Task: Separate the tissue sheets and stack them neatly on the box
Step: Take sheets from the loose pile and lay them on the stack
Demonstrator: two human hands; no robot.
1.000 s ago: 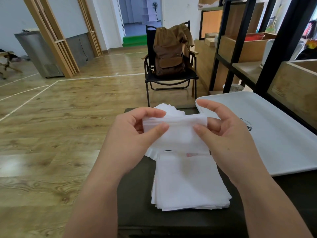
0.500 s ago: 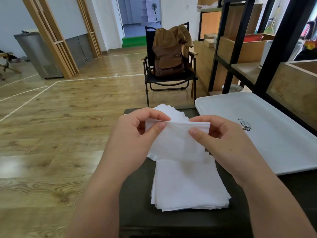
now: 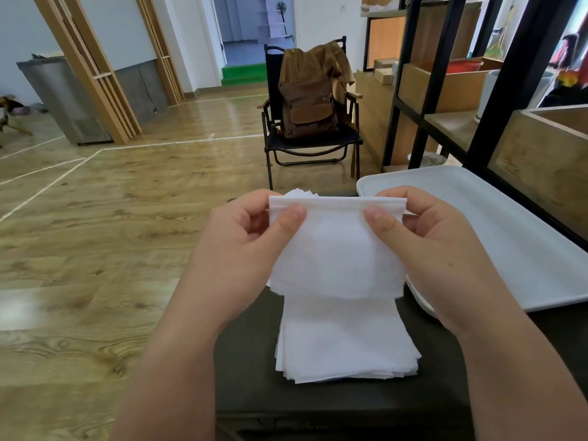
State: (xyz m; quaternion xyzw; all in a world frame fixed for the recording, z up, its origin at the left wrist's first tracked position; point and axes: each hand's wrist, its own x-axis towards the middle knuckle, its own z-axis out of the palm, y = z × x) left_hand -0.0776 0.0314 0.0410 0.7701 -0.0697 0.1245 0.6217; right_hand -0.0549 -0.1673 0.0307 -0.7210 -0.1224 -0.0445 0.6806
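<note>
— Wooden floor [image 3: 95, 218] with white lines runs off to my left, and a grey metal cabinet [image 3: 60, 100] stands against the far wall beside some slatted wooden posts [image 3: 95, 68]. What else do you want to know?

— Where are your hands?

— My left hand [image 3: 241, 249] is raised over the dark box [image 3: 245, 361] in front of me. Its thumb and curled fingers pinch the top left corner of a white tissue sheet [image 3: 337, 249].

— And the sheet itself?

— It hangs upright between both hands, its top edge folded or doubled over into a narrow band. Its lower edge dangles just above the stack of tissues [image 3: 346, 345], which lies flat on the box, edges slightly fanned at the near right corner. A few more tissue corners [image 3: 300, 194] peek out behind the sheet's top edge; I cannot tell what they rest on.

— What is beyond that?

— A black folding chair [image 3: 311, 144] with a brown backpack [image 3: 310, 103] on its seat.

— And to the right?

— My right hand [image 3: 423, 246] pinches the sheet's top right corner, thumb in front, fingers curled behind. Past it lies a white tray [image 3: 509, 237], just beside the stack. Further right stands a black-framed shelf [image 3: 445, 74] holding wooden crates [image 3: 541, 154].
</note>
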